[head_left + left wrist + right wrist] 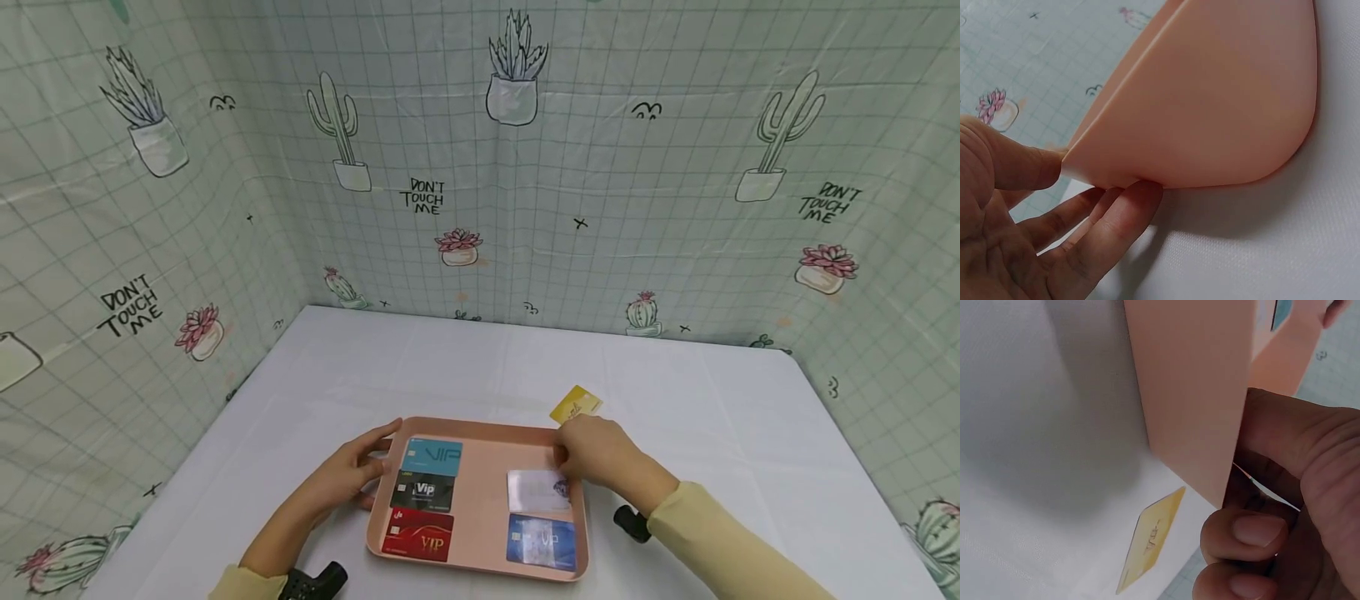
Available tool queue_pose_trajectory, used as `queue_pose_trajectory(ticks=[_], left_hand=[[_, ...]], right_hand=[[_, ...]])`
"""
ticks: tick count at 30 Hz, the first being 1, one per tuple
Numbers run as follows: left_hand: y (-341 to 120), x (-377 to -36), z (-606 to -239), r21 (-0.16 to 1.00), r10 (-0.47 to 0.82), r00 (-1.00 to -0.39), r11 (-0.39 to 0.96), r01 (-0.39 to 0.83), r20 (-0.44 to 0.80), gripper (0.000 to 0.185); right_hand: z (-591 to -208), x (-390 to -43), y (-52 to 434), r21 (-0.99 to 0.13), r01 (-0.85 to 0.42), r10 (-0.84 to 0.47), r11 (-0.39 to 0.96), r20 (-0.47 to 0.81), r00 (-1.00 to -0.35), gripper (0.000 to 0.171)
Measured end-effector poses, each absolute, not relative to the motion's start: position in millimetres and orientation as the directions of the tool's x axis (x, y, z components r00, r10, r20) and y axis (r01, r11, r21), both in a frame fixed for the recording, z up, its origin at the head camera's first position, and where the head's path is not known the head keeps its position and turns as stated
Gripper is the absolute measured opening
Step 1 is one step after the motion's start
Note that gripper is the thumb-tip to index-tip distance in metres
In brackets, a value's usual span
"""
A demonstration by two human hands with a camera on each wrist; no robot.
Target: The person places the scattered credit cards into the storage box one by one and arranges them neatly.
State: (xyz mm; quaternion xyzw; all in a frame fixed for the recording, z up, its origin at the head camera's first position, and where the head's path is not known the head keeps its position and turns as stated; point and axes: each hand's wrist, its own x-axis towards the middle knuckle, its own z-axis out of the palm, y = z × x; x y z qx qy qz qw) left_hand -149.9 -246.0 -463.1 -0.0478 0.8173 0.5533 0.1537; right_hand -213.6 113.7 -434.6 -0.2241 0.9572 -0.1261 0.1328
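Right hand (600, 454) grips the far right corner of the pink tray (480, 533), thumb over the rim and fingers curled below. Left hand (352, 471) holds the left rim with straight fingers under it and the thumb (1016, 165) pressing on the edge. Five cards lie inside the tray. Just behind it, a yellow card (575, 404) lies on the white table (720, 400). It seems the tray is being steadied; next, the right hand must release and reach for this card.

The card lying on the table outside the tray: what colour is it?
The card is yellow-gold, seen best in the head view, just beyond the pink tray.
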Motion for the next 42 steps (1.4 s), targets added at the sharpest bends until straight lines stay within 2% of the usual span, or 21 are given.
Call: queue_pose_trajectory(ticks=[3,5,9,11,15,19,28,31,35,42], left_hand=[[-245.5,-151.0,-463.4,0.891,0.097,-0.949,0.384,-0.242,-0.300,0.067],[-245.1,-151.5,-463.5,0.891,0.100,-0.949,0.385,-0.239,-0.298,0.067],[-244.1,-151.0,-463.2,0.887,0.087,-0.949,0.391,-0.247,-0.303,0.067],[-243.8,-150.3,-463.4,0.884,0.074,-0.949,0.392,-0.256,-0.308,0.066],[-243.6,-150.0,-464.1,0.883,0.069,-0.950,0.395,-0.253,-0.303,0.067],[-244.1,-150.1,-465.2,0.883,0.072,-0.949,0.393,-0.256,-0.308,0.066],[-247.4,-150.8,-466.4,0.894,0.109,-0.948,0.380,-0.238,-0.299,0.066],[-247.0,-150.4,-466.3,0.892,0.100,-0.948,0.380,-0.245,-0.303,0.066],[-246.4,-150.0,-466.1,0.891,0.088,-0.949,0.378,-0.250,-0.304,0.066],[-246.0,-150.1,-466.2,0.887,0.078,-0.948,0.385,-0.256,-0.307,0.065]], right_hand=[[-435.7,-212.1,112.5,-0.281,-0.406,-0.464,0.869,-0.185,-0.866,0.024],[-437.3,-210.3,112.3,-0.249,-0.462,-0.503,0.851,-0.135,-0.854,0.022],[-441.6,-204.5,110.7,-0.201,-0.612,-0.629,0.765,-0.030,-0.776,0.014],[-443.6,-200.9,109.1,-0.204,-0.652,-0.669,0.730,-0.017,-0.743,0.018],[-447.7,-194.8,105.9,-0.189,-0.647,-0.664,0.739,-0.042,-0.746,0.035],[-450.6,-190.2,105.8,-0.167,-0.632,-0.648,0.757,-0.070,-0.758,0.043],[-450.1,-192.5,107.0,-0.197,-0.645,-0.663,0.738,-0.035,-0.748,0.043],[-447.9,-199.0,107.9,-0.238,-0.636,-0.651,0.734,0.020,-0.758,0.038],[-443.2,-212.7,111.1,-0.273,-0.581,-0.576,0.767,0.108,-0.811,0.028],[-437.1,-246.8,128.4,-0.388,-0.347,-0.340,0.854,0.091,-0.936,0.022]])
